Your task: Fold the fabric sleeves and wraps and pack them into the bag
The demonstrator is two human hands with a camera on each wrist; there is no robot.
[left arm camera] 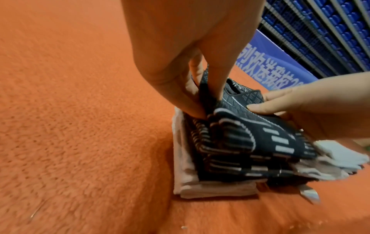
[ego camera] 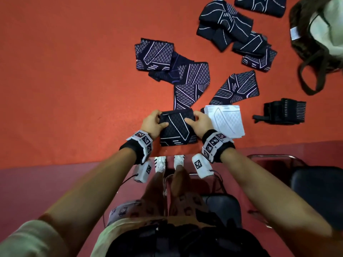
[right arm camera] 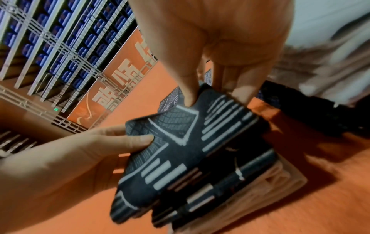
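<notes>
Orange carpet [ego camera: 74, 80], hands [ego camera: 177, 123] gripping sleeve [ego camera: 176, 130] edges

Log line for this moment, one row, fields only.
phase: stacking | left hand: pinches black sleeve | right hand: pinches same sleeve | sleeve: atop folded stack | bag: far right, open

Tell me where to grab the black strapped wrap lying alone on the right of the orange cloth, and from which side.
Take the black strapped wrap across its thick folded body, coming from above with the right hand, which is nearer. It lies flat and apart from the other pieces, so fingers can probably close over both long edges. Avoid the thin strap tail at its left end; lifting by that would likely let the bundle unroll.
</notes>
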